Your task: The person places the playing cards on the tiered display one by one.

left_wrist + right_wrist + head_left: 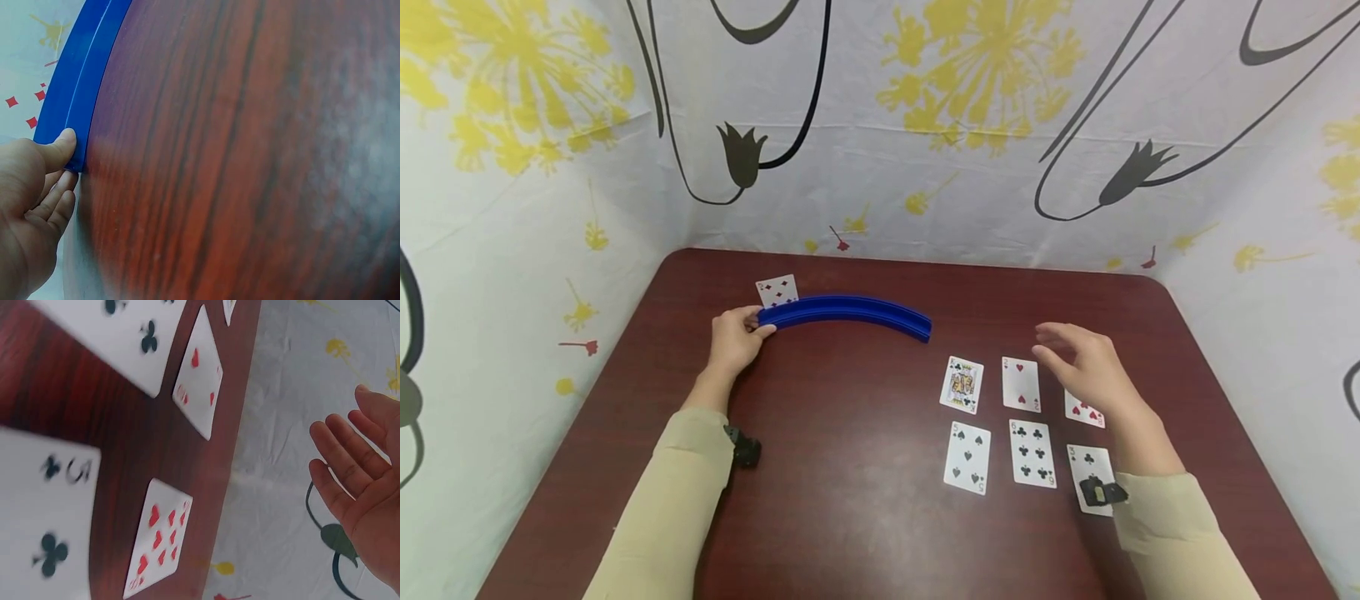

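A curved blue card holder [850, 308] lies near the back left of the table, and my left hand [735, 340] pinches its left end between thumb and fingers. One diamonds card [777, 290] stands upright at that end, its lower part hidden by the holder. In the left wrist view the thumb of my left hand [37, 200] presses on the front of the holder [78, 94]. My right hand [1084, 367] is raised above the face-up cards, fingers loosely extended and holding nothing. Below it, a hearts card [1084, 410] is partly covered in the head view.
Face-up cards lie in two rows at the right: king of clubs [962, 385], two of hearts [1021, 384], a spades card [967, 457], and clubs cards [1032, 452], one partly hidden by the right wrist camera [1101, 492]. A patterned cloth [865, 208] hangs around the dark wooden table [835, 517].
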Available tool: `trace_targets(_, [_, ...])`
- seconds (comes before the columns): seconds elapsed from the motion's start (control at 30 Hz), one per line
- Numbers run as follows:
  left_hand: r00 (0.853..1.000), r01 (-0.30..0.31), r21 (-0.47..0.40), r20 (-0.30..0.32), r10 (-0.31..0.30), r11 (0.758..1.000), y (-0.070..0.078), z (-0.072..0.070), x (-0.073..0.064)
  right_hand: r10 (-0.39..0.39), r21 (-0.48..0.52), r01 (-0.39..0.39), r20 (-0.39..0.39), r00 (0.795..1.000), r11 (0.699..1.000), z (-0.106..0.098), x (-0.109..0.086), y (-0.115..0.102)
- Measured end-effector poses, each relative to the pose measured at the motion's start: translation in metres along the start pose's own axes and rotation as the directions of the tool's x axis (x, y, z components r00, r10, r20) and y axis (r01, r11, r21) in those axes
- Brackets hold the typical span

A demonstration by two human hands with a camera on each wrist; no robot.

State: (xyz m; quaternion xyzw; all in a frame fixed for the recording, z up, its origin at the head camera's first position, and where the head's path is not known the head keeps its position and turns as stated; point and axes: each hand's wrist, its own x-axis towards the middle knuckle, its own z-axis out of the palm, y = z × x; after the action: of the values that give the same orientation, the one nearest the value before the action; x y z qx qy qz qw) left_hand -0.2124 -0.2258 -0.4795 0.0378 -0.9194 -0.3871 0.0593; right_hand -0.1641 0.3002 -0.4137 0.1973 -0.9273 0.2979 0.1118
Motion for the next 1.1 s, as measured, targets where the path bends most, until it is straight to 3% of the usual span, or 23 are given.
trace_targets(0.37, [1.000,-0.010,-0.002,-0.002,0.010,1.000,0.001,0.000,0.002,0.100,-0.041,-0.098,0.041,0.994,0.994,-0.013,-0.021,0.012])
trace_targets(0.77, [1.000,0.007,-0.007,0.001,-0.007,1.000,0.001,0.000,0.000,0.110,-0.080,-0.108,0.028,0.993,0.991,-0.023,-0.042,0.028])
trace_targets(1.1, [1.000,0.004,-0.005,0.003,-0.004,1.000,0.001,0.001,0.000,0.166,-0.132,-0.162,0.027,0.986,0.978,-0.031,-0.065,0.043])
